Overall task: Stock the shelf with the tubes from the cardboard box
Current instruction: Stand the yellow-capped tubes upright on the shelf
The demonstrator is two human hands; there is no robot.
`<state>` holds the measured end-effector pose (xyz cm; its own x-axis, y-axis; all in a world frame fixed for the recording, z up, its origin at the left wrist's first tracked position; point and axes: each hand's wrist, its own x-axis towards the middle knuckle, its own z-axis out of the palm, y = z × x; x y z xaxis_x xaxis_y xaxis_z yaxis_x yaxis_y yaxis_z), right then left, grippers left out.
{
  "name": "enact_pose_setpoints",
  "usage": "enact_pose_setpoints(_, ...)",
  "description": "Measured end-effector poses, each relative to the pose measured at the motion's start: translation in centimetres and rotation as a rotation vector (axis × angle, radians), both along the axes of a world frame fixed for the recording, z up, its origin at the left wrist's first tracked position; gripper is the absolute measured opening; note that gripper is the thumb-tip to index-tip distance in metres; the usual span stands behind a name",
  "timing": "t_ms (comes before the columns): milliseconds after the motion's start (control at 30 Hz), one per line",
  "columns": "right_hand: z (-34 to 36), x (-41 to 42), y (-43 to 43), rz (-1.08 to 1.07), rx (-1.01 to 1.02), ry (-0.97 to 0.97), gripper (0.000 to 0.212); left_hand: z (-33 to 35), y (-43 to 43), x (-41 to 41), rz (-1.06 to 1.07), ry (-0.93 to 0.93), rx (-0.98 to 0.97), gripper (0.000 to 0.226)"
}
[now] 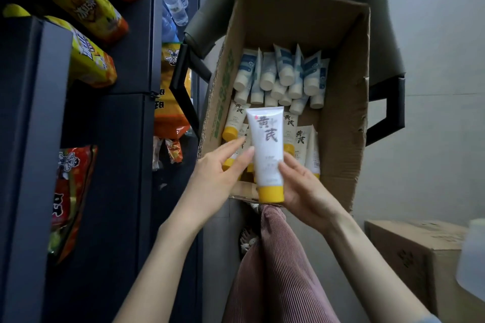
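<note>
While right hand (301, 186) grips tube (266, 149), its cap (271, 194) overhangs the box rim (367, 86).

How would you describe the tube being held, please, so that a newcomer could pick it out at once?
Find the open cardboard box beside the dark shelf. Over its near end, the right hand holds one tube upright, cap down, with the left hand touching its side. It alone is lifted clear; its yellow-capped twins lie in the box, and the far tubes have white caps.
</note>
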<state>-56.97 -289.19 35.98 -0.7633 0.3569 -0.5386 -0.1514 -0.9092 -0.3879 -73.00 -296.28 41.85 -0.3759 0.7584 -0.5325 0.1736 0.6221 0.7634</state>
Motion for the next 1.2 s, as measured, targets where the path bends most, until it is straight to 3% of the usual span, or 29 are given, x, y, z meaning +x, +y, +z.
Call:
enact_pose_setpoints(133,0.8,-0.7,-1.1,0.065,0.023,0.067,0.049,0.3,-0.1,0.1,0.218,-0.245,0.12,0.046)
enact_pose_setpoints(267,1.4,-1.3,-1.0,0.162,0.137,0.025,0.044,0.2,-0.6,0.3,0.286,-0.336,0.166,0.036)
enact_pose_setpoints(700,0.5,-2.4,0.5,0.236,0.337,-0.139,0.03,-1.0,-1.6,-1.4,0.44,-0.522,0.223,0.039)
enact_pose_setpoints(767,-0.5,-2.2,1.3,0.243,0.418,-0.243,0.028,-1.1,-1.8,-1.8,0.498,-0.571,0.265,0.035)
enact_pose_setpoints(833,-2.3,-1.9,2.1,0.289,0.586,-0.494,0.028,-1.2,-1.9,-2.3,0.565,-0.607,0.281,0.031)
enact_pose_setpoints(967,-6.6,-0.8,3.0,0.513,0.861,-0.963,0.051,-1.2,-2.1,-2.9,0.677,-0.686,0.285,0.03)
enact_pose_setpoints(1100,-9.4,-0.7,2.5,0.679,0.736,-1.024,0.055,-1.3,-2.2,-2.4,0.694,-0.647,0.264,0.027)
enact_pose_setpoints(1200,-10.6,-1.0,2.5,0.615,0.589,-1.02,0.059,-1.3,-2.2,-1.7,0.655,-0.57,0.266,0.025)
